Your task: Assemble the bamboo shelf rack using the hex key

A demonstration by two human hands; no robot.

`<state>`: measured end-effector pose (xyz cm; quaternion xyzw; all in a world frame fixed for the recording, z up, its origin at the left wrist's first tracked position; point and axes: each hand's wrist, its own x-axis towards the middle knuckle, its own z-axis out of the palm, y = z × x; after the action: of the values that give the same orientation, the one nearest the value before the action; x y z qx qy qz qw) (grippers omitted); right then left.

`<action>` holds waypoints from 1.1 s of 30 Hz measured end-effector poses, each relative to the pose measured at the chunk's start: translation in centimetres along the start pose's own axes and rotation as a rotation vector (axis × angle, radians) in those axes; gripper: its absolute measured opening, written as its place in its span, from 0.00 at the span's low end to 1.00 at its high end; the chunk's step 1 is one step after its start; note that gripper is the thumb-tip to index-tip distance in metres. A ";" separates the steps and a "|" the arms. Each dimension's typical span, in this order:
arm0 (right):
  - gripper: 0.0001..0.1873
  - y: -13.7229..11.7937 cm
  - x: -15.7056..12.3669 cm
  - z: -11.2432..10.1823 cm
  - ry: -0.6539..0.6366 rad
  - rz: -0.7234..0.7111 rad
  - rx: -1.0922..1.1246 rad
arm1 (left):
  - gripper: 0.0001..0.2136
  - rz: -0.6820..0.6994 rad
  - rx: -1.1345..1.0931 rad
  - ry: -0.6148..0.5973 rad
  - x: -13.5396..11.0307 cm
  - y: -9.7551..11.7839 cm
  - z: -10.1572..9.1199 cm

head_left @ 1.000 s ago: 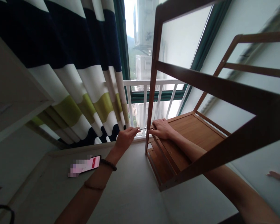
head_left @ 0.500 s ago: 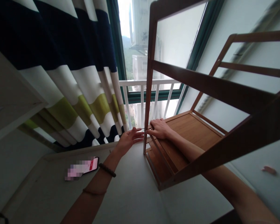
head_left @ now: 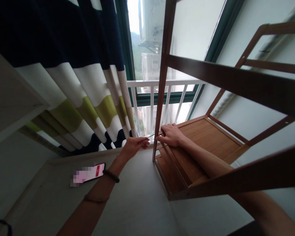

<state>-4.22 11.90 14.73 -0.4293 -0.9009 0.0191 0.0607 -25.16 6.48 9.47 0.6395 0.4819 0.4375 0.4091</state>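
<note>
A brown wooden shelf rack (head_left: 161, 98) stands at the right, with slim posts, rails and a low shelf board (head_left: 208, 132). My left hand (head_left: 134, 147) pinches a thin rod that looks like a hex key (head_left: 151, 135) between thumb and fingers. The rod's far end meets the near-left post, at about the height of the shelf board; its very tip is hard to make out. My right hand (head_left: 172, 135) grips the corner of the shelf board beside that post, fingers curled over the edge. Its forearm passes through the frame of the rack.
A phone (head_left: 94, 173) with a lit screen lies on the pale floor (head_left: 137, 193) left of my left forearm. Striped curtains (head_left: 83, 108) hang at the left. Behind the rack are a white railing (head_left: 142, 84) and a window. A pale furniture edge (head_left: 19, 121) juts in from the left.
My left hand has drawn slightly left and its fingers have curled in, showing more of the rod. My right hand keeps its grip. The view has shifted a little.
</note>
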 end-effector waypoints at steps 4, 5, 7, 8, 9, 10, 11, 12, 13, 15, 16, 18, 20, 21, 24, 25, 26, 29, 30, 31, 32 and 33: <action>0.22 -0.1 -0.1 0.0 -0.010 0.004 -0.004 | 0.10 0.220 0.319 -0.040 0.7 0.1 -1.3; 0.22 -0.1 -0.1 0.0 -0.010 0.005 -0.006 | 0.11 0.225 0.329 -0.040 0.8 0.3 -1.3; 0.22 -0.1 -0.1 0.0 -0.005 0.008 -0.010 | 0.12 0.159 0.247 -0.006 0.7 0.5 -0.9; 0.22 -0.1 -0.1 0.0 -0.003 0.009 -0.011 | 0.14 0.103 0.164 0.017 0.6 0.6 -0.6; 0.22 -0.1 -0.1 0.0 -0.001 0.010 -0.012 | 0.16 0.043 0.061 0.036 0.4 0.6 -0.1; 0.22 -0.2 -0.1 0.0 -0.001 0.010 -0.012 | 0.18 -0.011 -0.049 0.046 0.3 0.6 0.4; 0.22 -0.2 -0.1 0.0 -0.002 0.011 -0.011 | 0.19 -0.055 -0.155 0.047 0.2 0.6 0.8; 0.22 -0.2 -0.1 -0.1 -0.003 0.012 -0.010 | 0.20 -0.091 -0.248 0.038 0.1 0.5 1.1; 0.22 -0.3 -0.1 -0.1 -0.003 0.013 -0.008 | 0.20 -0.121 -0.324 0.029 0.0 0.5 1.3; 0.23 -0.3 -0.2 -0.2 -0.003 0.012 -0.008 | 0.19 -0.173 -0.432 0.014 0.1 0.5 1.4; 0.24 -0.3 -0.2 -0.2 -0.002 0.012 -0.008 | 0.19 -0.201 -0.476 0.007 0.2 0.5 1.3; 0.24 -0.3 -0.2 -0.2 0.001 0.008 -0.011 | 0.19 -0.270 -0.553 -0.010 0.3 0.6 1.0; 0.24 -0.3 -0.2 -0.1 0.007 0.004 -0.010 | 0.17 -0.364 -0.590 -0.030 0.3 0.8 0.7; 0.24 -0.3 -0.2 -0.1 0.011 0.002 -0.009 | 0.16 -0.415 -0.591 -0.044 0.3 0.9 0.5; 0.25 -0.3 -0.2 -0.1 0.015 0.003 -0.004 | 0.15 -0.505 -0.550 -0.069 0.3 1.0 0.2; 0.25 -0.3 -0.2 -0.2 0.014 0.004 -0.004 | 0.15 -0.500 -0.535 -0.071 0.4 1.0 0.2; 0.25 -0.3 -0.2 -0.2 0.012 0.004 -0.005 | 0.14 -0.476 -0.518 -0.064 0.5 1.0 0.1; 0.25 -0.2 -0.1 -0.1 0.009 0.012 -0.008 | 0.14 -0.339 -0.419 -0.004 1.0 1.0 0.2; 0.25 -0.2 -0.1 -0.1 0.006 0.016 -0.009 | 0.15 -0.282 -0.366 0.020 1.1 1.0 0.2; 0.24 -0.1 0.0 0.0 0.003 0.020 -0.010 | 0.15 -0.223 -0.303 0.047 1.1 1.0 0.2; 0.24 -0.1 0.0 0.0 0.000 0.021 -0.011 | 0.15 -0.163 -0.225 0.071 1.0 1.0 0.2; 0.24 -0.1 0.0 0.1 -0.003 0.020 -0.012 | 0.15 -0.095 -0.136 0.091 0.9 1.0 0.2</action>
<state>-4.29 11.88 14.65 -0.4386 -0.8968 0.0150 0.0568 -24.60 7.11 10.48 0.5660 0.4989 0.4781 0.4496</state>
